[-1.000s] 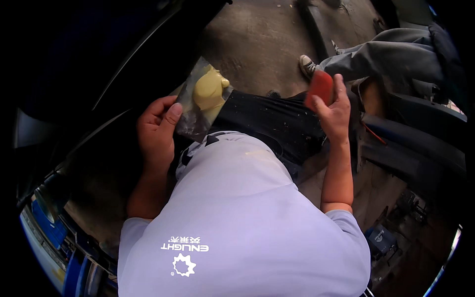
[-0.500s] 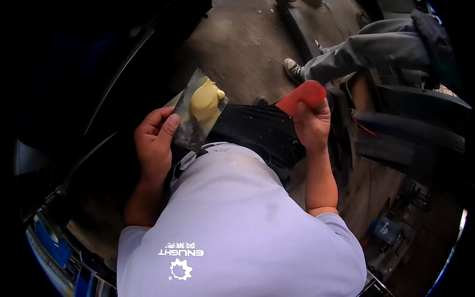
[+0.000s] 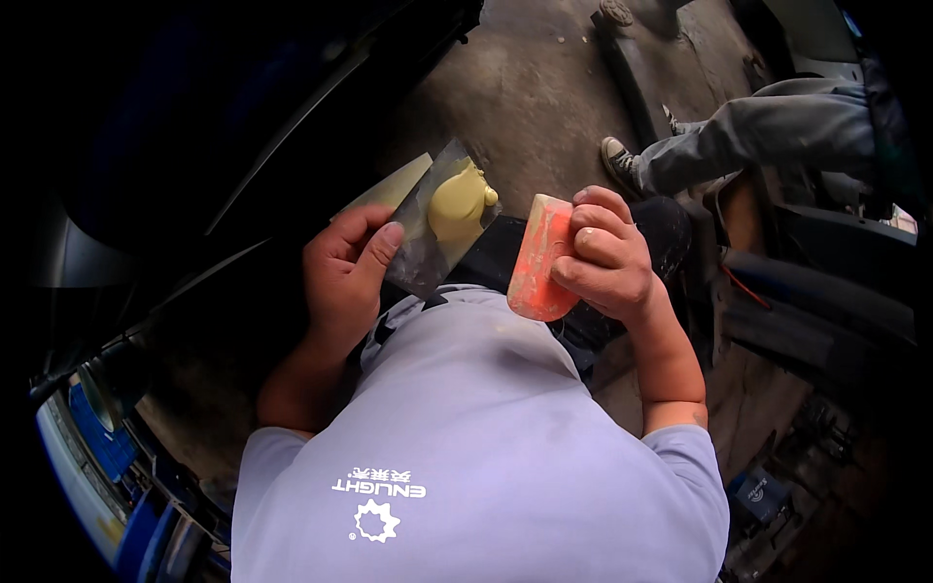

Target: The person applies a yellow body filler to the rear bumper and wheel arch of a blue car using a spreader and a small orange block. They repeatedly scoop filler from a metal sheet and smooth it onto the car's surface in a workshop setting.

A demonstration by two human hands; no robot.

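Observation:
My left hand (image 3: 342, 277) is closed on a thin dark grey board (image 3: 420, 248), thumb on top and fingers underneath. A thick dollop of yellow putty (image 3: 455, 209) lies on the board's far right part. From behind the board sticks out a pale yellow flat piece (image 3: 397, 185), partly hidden; whether my fingers grip it too I cannot tell. In my right hand (image 3: 610, 255) is a red plastic putty spreader (image 3: 536, 267), held upright with its fingers across one edge. Dried-looking pale smears cover the spreader's face. A small gap separates it from the board and putty.
A dark, glossy panel (image 3: 243, 165) runs close along my left side. At the far right are another person's legs in grey trousers (image 3: 758, 131) and a dark sneaker (image 3: 620, 163). Dark curved parts (image 3: 826, 282) lie at the right. A blue box (image 3: 761, 494) sits at the lower right.
My right hand has turned and come nearer the board, so the red spreader now stands upright with its smeared face showing. The whole view has shifted, moving the surroundings rightward.

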